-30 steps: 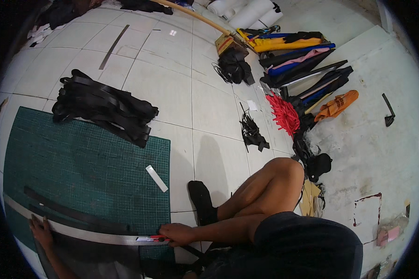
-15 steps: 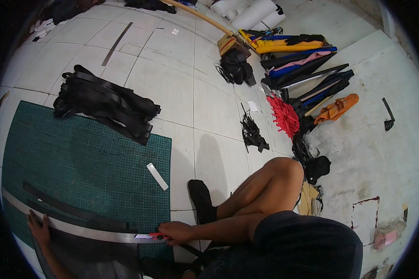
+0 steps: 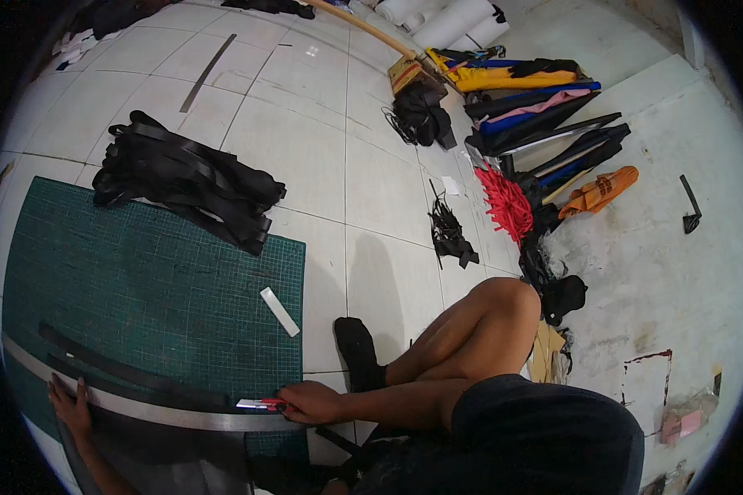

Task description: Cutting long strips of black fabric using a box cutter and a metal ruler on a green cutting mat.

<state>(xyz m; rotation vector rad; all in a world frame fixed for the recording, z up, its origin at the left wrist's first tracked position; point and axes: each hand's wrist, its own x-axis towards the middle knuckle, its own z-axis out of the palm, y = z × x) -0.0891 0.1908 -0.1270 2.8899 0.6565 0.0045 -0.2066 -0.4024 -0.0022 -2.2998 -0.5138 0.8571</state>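
Note:
A long metal ruler point(image 3: 173, 415) lies across the near part of a green cutting mat point(image 3: 157, 280), along the edge of a black sheet point(image 3: 157, 454). My left hand point(image 3: 73, 411) rests on the ruler's left part, its fingers spread and flat. At the ruler's right end my right hand point(image 3: 312, 403) grips a red utility knife point(image 3: 268, 405). The knife's blade points left, just past the ruler's far edge, near the end of thin black strips point(image 3: 132, 370). Whether the blade touches anything, I cannot tell.
A short white bar point(image 3: 279, 312) lies on the mat's right side. At its far edge sits a pile of black straps point(image 3: 186, 181). My bent leg point(image 3: 470, 330) is to the right. Folded fabrics point(image 3: 520, 78) and red cords point(image 3: 504, 202) line the wall.
My right hand has moved the knife slightly away from me, from over the ruler to beyond its far edge. My left hand stays in place on the ruler.

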